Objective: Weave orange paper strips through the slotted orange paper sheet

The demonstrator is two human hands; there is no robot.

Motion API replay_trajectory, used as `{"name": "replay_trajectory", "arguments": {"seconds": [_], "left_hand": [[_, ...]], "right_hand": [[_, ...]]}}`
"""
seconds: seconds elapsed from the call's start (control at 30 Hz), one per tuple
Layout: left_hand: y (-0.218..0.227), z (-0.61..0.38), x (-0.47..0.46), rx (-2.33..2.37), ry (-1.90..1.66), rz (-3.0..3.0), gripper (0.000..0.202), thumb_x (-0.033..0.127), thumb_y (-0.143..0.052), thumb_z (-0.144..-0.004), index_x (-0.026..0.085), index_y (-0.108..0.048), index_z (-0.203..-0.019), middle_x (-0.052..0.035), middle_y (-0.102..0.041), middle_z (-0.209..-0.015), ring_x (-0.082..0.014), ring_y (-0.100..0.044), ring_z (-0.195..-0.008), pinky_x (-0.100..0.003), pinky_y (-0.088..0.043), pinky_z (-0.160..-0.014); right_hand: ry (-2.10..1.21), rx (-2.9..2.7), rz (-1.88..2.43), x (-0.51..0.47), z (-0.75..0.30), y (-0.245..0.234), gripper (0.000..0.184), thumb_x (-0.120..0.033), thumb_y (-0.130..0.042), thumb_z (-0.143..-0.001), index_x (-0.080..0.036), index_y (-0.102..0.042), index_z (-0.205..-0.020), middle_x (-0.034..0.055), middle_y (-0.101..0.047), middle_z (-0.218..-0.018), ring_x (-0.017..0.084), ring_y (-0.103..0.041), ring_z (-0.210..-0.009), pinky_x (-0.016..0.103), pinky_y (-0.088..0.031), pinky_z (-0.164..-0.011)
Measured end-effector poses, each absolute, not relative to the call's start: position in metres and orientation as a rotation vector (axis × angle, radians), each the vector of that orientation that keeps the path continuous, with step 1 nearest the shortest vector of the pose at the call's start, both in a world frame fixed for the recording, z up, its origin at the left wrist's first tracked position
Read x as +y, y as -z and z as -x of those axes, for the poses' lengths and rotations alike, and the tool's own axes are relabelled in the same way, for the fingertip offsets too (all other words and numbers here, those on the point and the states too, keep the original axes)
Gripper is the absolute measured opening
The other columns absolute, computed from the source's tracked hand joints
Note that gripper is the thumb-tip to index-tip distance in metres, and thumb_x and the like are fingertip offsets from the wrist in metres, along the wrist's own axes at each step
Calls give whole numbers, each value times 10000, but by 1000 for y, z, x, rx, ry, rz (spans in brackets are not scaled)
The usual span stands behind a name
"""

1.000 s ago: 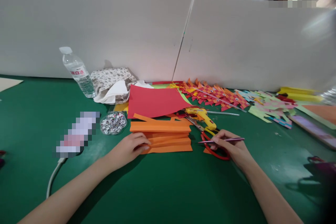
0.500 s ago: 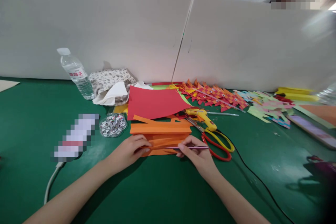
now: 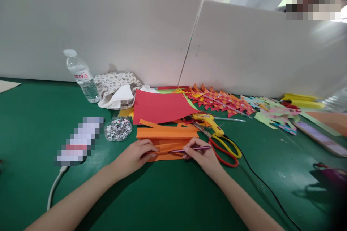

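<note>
A pale, flat rectangular device [image 3: 78, 140], its face pixelated, lies at the left with a white cable [image 3: 52, 187] running from its lower end. Behind it a clear plastic water bottle [image 3: 84, 79] with a white cap stands beside a white, dark-patterned fabric pouch [image 3: 116, 79]. A clear packet of small black-and-white googly eyes [image 3: 118, 129] lies in front of the pouch.

Next, the left hand [image 3: 138, 153] has its thumb and fingers closed on the near left part of a pleated orange paper sheet [image 3: 168, 132], which lies on the green tabletop [image 3: 162, 195] just in front of a flat red paper sheet [image 3: 162, 106]. The right hand [image 3: 202, 155] pinches a slim purplish pencil [image 3: 177, 150] between thumb and fingers, its tip pointing left over the pleats.

Just beyond that hand are a yellow glue gun [image 3: 210, 122] and scissors with red and yellow handles [image 3: 225, 160]; farther right are pastel paper pieces [image 3: 276, 112].
</note>
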State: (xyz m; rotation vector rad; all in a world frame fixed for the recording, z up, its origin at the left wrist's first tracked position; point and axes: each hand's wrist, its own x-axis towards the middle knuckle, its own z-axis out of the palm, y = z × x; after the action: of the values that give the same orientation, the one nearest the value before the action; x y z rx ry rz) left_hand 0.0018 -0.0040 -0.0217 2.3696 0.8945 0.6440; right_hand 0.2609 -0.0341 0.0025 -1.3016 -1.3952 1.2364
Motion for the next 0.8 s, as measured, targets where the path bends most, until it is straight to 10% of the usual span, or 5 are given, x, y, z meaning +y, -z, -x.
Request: {"name": "replay_trajectory", "arguments": {"seconds": [0.8], "left_hand": [[25,-1,-4,883,-661,-2398,164,228,-466,-939,220,-612,-1013,-40,-618,-944,-160,-590,-864,-266,-470,-731]], "right_hand": [[-1130,-1503,1270,-43,-273,-20,211,-388,-662,-785,-202,-604,-702,20,-664,-634,177,-649,-607,289,-513,-591]]}}
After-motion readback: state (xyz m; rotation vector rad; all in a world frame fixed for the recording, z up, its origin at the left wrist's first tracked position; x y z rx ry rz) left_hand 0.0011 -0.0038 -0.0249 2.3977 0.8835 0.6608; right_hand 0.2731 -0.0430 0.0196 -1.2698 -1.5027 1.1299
